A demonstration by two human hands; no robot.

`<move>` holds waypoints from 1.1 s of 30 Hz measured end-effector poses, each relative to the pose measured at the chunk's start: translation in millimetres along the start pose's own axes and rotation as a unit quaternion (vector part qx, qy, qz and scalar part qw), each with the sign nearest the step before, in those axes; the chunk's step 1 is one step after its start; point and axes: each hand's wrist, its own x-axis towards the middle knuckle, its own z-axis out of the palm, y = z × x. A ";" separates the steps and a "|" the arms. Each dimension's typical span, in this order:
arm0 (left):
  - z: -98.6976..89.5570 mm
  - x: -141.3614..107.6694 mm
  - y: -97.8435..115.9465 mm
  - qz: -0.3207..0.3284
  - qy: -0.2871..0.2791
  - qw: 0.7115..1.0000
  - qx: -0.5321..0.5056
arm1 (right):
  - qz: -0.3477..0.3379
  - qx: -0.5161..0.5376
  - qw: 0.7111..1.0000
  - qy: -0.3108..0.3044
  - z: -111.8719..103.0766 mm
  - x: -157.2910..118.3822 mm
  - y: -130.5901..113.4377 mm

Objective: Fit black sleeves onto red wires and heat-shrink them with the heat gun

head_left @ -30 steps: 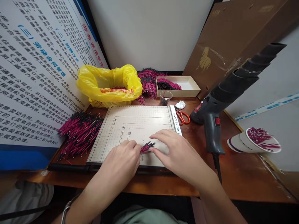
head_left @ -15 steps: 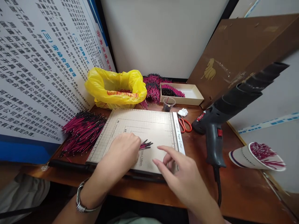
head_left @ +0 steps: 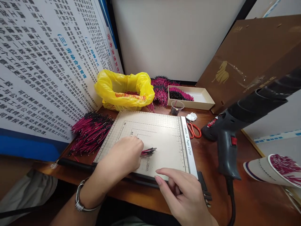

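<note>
Closest in, the right hand [head_left: 185, 197] hovers over the front edge of the paper cutter [head_left: 155, 138], fingers loosely curled and bare, gripping nothing, its fingertips just reaching the board's near rim. A little further up, the left hand [head_left: 125, 155] is bunched tight on the cutter's gridded surface, pinching a small bundle of wires [head_left: 148, 151]; the red and black ends poke out to the right of the knuckles and lie flat on the board, near its middle. A metal bracelet [head_left: 81, 201] circles that wrist. Off to the right on the wooden table [head_left: 254, 201] stands a dark heat gun [head_left: 229, 131], grip down, barrel angled up and away, its cord trailing toward the near edge. Beyond it at the right edge, a paper cup [head_left: 265, 169] lies on its side, stuffed with magenta wire pieces. To the left of the cutter there is a big loose heap of red and black wires [head_left: 90, 133], resting against the printed notice board [head_left: 47, 72]. Past the cutter's far right corner lie orange scissors [head_left: 194, 130] and a scrap of white tissue [head_left: 191, 116]. Further back, a small clear cup [head_left: 176, 107], a yellow plastic bag [head_left: 124, 91], more wires piled behind it, and a shallow cardboard tray [head_left: 199, 98] part filled with wire pieces. A brown carton [head_left: 254, 59] leans at the far right.
</note>
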 end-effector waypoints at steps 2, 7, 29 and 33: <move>-0.7 -0.6 -3.0 -0.007 0.005 1.000 -0.009 | 0.000 0.000 1.000 -0.006 1.6 0.3 1.2; -3.9 -1.8 -6.9 -0.019 0.017 1.000 -0.010 | -0.007 0.003 1.000 -0.008 2.7 -0.3 2.0; -50.4 51.5 -46.0 -0.197 0.365 0.898 -0.148 | 0.015 0.033 0.999 -0.006 -3.5 -4.6 -1.9; -91.0 101.7 -83.6 -0.240 0.344 0.893 -0.163 | 0.014 0.031 0.999 -0.009 -8.8 -11.2 -4.4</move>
